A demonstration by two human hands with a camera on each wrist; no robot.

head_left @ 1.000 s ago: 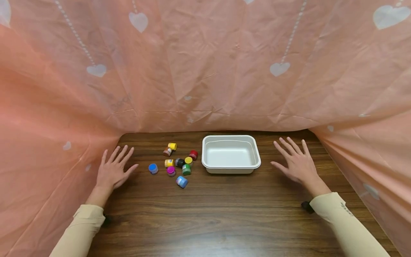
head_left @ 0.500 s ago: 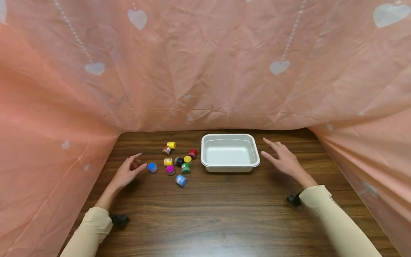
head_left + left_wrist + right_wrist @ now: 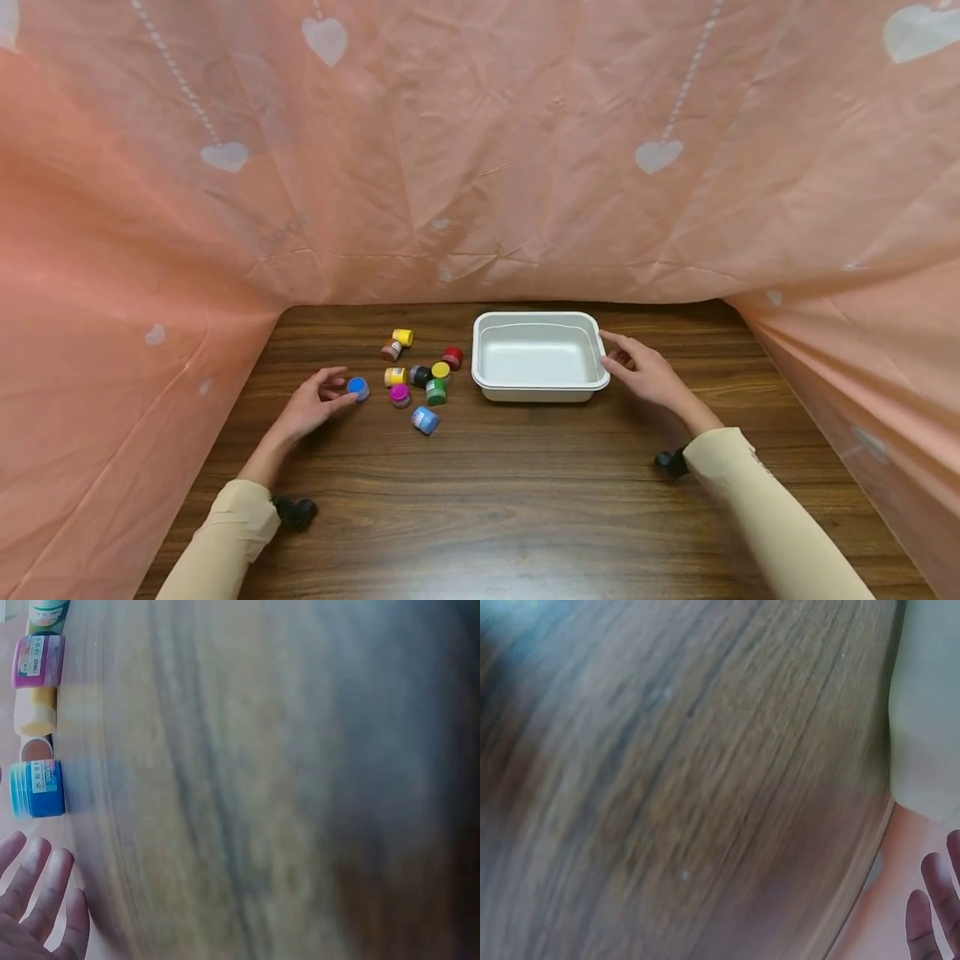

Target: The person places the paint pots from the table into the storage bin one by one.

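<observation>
In the head view, my left hand is beside a small blue-lidded paint jar, its thumb tip right at the jar's near side and its fingers loosely bent. The left wrist view has the fingers spread, a short gap from the blue jar. My right hand reaches to the right side of a white plastic tub, fingertips and thumb right at its rim. From the right wrist, relaxed fingers show just below the tub's pale wall.
Several more paint jars lie or stand between the left hand and the tub: magenta, green, black, red, light blue and others. A pink curtain encloses the wooden table at back and sides.
Both hands have moved inward from lying spread on the table: the left to the blue jar, the right to the tub's right rim. Jars and tub stay in place.
</observation>
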